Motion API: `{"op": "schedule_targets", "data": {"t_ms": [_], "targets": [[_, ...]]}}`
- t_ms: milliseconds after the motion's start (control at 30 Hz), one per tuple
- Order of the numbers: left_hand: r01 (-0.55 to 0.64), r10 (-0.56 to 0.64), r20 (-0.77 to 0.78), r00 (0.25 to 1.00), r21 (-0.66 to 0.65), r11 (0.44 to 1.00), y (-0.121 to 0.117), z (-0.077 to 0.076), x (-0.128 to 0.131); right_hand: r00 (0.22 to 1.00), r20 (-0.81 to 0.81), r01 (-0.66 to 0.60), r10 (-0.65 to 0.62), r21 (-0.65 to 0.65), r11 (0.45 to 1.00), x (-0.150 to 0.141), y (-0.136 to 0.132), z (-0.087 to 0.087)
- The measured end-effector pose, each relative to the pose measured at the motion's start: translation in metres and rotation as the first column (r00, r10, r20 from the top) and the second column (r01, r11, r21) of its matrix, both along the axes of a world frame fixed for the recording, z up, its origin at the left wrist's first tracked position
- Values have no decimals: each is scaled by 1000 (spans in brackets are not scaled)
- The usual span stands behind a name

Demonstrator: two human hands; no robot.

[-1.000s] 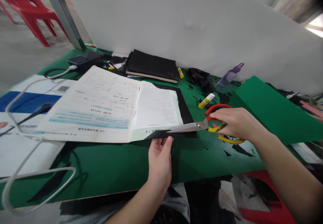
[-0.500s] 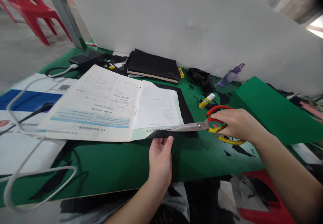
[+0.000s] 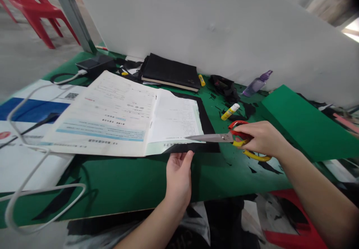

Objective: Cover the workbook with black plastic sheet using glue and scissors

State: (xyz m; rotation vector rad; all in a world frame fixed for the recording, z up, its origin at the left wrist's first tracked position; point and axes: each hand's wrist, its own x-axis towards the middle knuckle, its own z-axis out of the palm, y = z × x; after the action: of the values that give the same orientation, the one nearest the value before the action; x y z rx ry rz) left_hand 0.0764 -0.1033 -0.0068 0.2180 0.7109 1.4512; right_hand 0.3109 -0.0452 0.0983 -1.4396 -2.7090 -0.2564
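An open booklet (image 3: 109, 118) with printed pages lies across the table, its right-hand page over a sheet of black paper (image 3: 209, 129). My left hand (image 3: 179, 174) pinches the near edge of the black paper from below, thumb on top, just right of the booklet's spine. My right hand (image 3: 259, 138) grips scissors (image 3: 214, 138) by their red and yellow handles. The blades look closed and point left, lying over the lower part of the right-hand page. A glue stick (image 3: 230, 111) with a white cap lies behind the scissors.
On the green table (image 3: 123, 189), a black-covered book (image 3: 171, 71), a purple spray bottle (image 3: 257, 83) and black scraps (image 3: 224, 86) lie along the white partition. A green board (image 3: 305, 125) is at right. A white cable (image 3: 17, 204) loops at left, near a black box (image 3: 97, 65).
The scissors have lifted from the black paper's near edge and shifted slightly back over the printed page; their handles have come together. My left hand has stayed nearly still.
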Motion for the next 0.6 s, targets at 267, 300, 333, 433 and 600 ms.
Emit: {"op": "schedule_targets", "data": {"t_ms": [267,300,333,433,600], "targets": [[1,-1,-2,1000,-9,1000,-1,3,-1,921,-279,251,-273,-111,961,-3,4,2],[2,-2,1,1000,-8,1000,-1,3,-1,903,-303,268,-304,-155,951,-4,4,2],[3,-3,3,1000,-10,1000,-1,4,-1,884,-325,285,-337,-197,938,-4,5,1],[8,-8,2,1000,-20,1000,-1,4,-1,809,-407,332,-424,-279,901,-5,5,-2],[5,-4,17,1000,-49,999,-1,4,-3,727,-518,312,-451,-336,889,-4,4,-9]]}}
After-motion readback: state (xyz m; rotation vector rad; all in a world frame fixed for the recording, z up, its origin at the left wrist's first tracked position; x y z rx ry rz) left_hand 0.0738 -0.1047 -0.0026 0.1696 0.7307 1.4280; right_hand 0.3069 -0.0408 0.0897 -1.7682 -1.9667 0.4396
